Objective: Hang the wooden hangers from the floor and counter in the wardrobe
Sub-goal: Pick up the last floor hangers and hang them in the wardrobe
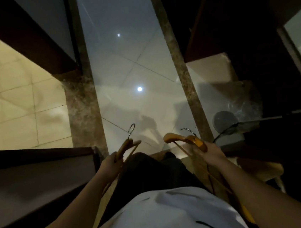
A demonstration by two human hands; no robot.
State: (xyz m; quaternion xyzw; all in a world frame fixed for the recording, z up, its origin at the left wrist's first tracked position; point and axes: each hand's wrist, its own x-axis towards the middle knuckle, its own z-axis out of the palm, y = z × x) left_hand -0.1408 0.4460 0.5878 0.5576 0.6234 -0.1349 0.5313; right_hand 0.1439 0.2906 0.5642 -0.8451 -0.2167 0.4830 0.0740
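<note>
**Entry 1, left.** The left hand (111, 160) has its fingers curled round the shoulder arm of a pale-brown wooden hanger with a thin trouser bar (125, 147), near the neck.
- Its long axis runs from beside the forearm out ahead of the person.
- Its bent wire hook (131, 128) stands beyond the knuckles, pointing away from the body.

**Entry 2, right.** The right hand (210, 152) is clamped on the curved shoulder of an orange-brown varnished wooden hanger (176, 137).
- One rounded end juts inward to the left, and thin rods trail back along the forearm.
- Whether this hand holds one hanger or several cannot be told.
- Its dark metal hook (188, 130) arcs forward.

**Handling, judged.**
- The hangers are light, rigid and smooth, and the varnish is likely a little slick.
- The hooks may swivel or snag each other.
- The best hold is at the neck, which leaves the hook free for a rail.

**Location.** Both hangers are carried at waist level above the glossy pale tiled floor (132, 69), between dark wooden furniture (41, 181). No wardrobe rail is in view.
</note>
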